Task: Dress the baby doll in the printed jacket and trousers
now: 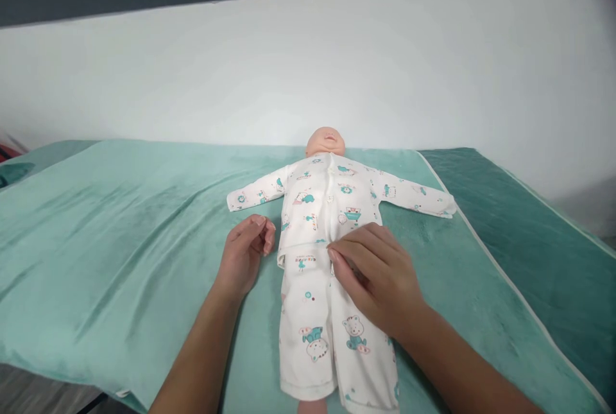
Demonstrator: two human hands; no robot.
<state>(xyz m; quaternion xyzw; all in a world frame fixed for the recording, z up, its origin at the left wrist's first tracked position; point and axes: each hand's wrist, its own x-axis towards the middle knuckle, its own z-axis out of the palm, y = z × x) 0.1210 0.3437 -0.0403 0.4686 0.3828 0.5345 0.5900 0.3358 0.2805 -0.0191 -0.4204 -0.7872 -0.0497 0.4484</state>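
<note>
A baby doll (326, 142) lies on its back, dressed in a white printed button-front top (308, 199) and matching pants (308, 311). Both sleeves are spread out to the sides. My right hand (380, 276) lies over the lower front of the top, with thumb and forefinger pinched together at its hem on the middle line. Beside the top, below the left-hand sleeve, my left hand (248, 250) is loosely closed; nothing shows in it, and it appears apart from the clothes. One foot end peeks out under the left-hand pant leg.
A light green plush blanket (144, 260) covers the surface under the doll, with a darker green cover (534, 234) at the right. Behind the doll's head rises a white wall (308, 67). Grey floor (43, 391) shows at the lower left.
</note>
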